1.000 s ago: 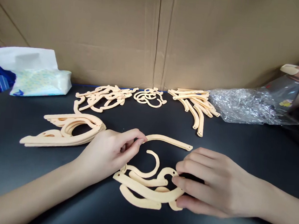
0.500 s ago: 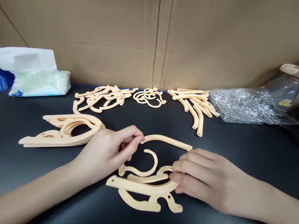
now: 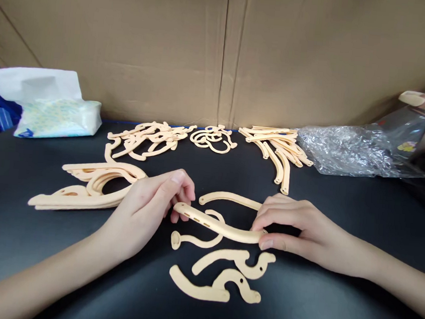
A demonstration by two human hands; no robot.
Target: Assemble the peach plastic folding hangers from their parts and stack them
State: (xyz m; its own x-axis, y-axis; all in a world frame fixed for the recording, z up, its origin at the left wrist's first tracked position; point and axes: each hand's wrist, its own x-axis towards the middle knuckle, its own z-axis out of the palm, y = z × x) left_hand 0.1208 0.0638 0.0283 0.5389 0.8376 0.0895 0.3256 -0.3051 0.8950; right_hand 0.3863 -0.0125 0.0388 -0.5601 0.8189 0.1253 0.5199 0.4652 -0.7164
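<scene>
My right hand (image 3: 296, 228) pinches one end of a cream plastic hanger arm (image 3: 221, 226), a curved bar with small slots, raised above the table. At its other end, the curled fingers of my left hand (image 3: 167, 198) are closed against the tip; their exact grip is partly hidden. Beneath the bar lies a hanger hook (image 3: 200, 242), partly covered. A second hanger arm (image 3: 231, 197) rests behind it, its right end hidden by my right hand. Two S-curved hanger pieces (image 3: 221, 258) lie in front, one nearer me than the other.
Left of my left hand sits a stack of assembled hangers (image 3: 92, 198). Along the back are piles of curved pieces (image 3: 150, 138), hooks (image 3: 214, 138) and arms (image 3: 274, 143). A tissue pack (image 3: 59, 114) stands at left, clear plastic wrap (image 3: 352, 148) at right, before a cardboard wall (image 3: 152, 43).
My right hand has lifted the hanger arm off the S-curved pieces and turned it, moving it up and away from me. My left hand has shifted slightly left, leaving the rear arm's tip.
</scene>
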